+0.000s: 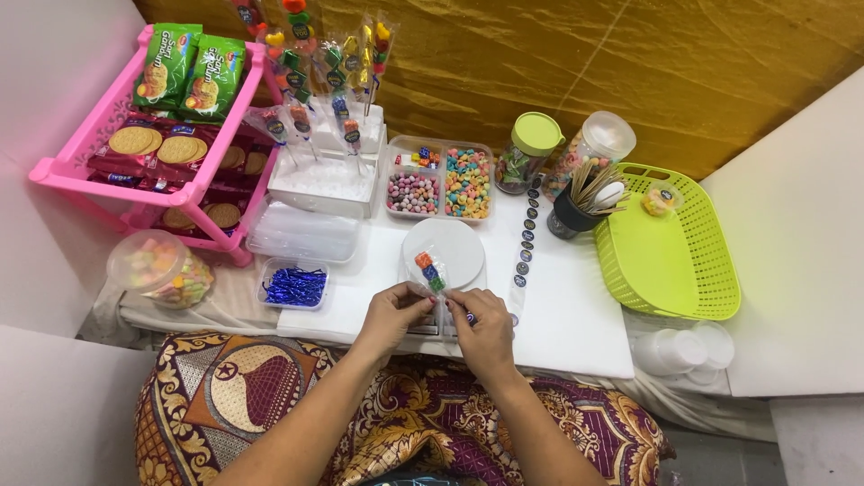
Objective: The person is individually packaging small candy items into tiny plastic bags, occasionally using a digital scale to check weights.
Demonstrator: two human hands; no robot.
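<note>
My left hand [392,310] and my right hand [484,326] meet over the white board [576,315], both pinching the lower end of a candy skewer [430,271] wrapped in a clear bag. The skewer carries orange, blue and green candies and points away from me over a round white scale [454,245]. A blue twist tie seems to sit at my right fingertips, but it is too small to be sure.
A pink rack [90,171] of biscuit packs stands at the left. Finished skewers [337,85] stand in a white block. Also here: a divided candy tray [441,184], two jars [531,151], a cup of sticks [576,211], a sticker strip [525,243], a green basket [670,261], a tray of blue ties [293,286].
</note>
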